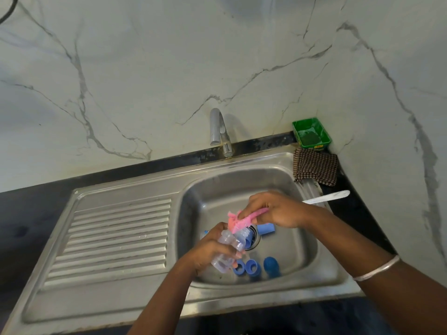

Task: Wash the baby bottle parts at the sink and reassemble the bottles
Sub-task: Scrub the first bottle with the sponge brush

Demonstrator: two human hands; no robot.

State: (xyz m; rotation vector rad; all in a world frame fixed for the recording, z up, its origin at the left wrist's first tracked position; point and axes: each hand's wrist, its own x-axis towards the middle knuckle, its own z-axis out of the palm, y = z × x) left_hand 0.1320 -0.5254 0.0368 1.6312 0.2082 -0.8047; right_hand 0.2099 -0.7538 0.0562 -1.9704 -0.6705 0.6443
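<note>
My left hand [212, 250] grips a clear baby bottle [228, 247] tilted over the steel sink basin [297, 250], its threaded neck pointing up and right. My right hand [275, 209] holds a pink scrubber [242, 220] against the bottle's neck. On the basin floor lie two blue screw rings [246, 267], a blue dome cap [271, 265] and a light blue cap [266, 229] beside the drain [255, 238]. Another blue part [249, 243] shows just behind the bottle.
The tap [221, 131] stands behind the basin with no water running. The ribbed drainboard [116, 238] lies to the left. A green soap tray [310, 132], a checked cloth [314, 169] and a white handle [326, 197] sit at the right.
</note>
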